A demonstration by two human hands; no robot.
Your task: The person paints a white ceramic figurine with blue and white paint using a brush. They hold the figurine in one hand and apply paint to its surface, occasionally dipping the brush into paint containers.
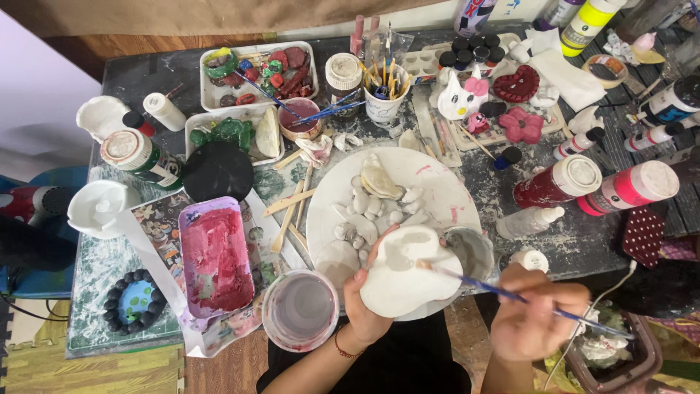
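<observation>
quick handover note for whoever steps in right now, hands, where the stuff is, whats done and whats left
Left hand: holds the white plaster piece from below, over the table's near edge.
Right hand: grips a thin blue-handled brush, its tip on the piece's upper face.
Nearby: a cup of cloudy rinse water left of the left hand; a small bowl of white paint beside the piece; a white plate with small unpainted shapes behind it; a tray of red-pink paint further left.
Done: the piece looks white all over.
Left: no colour on it yet; the plate's shapes are bare too.
</observation>
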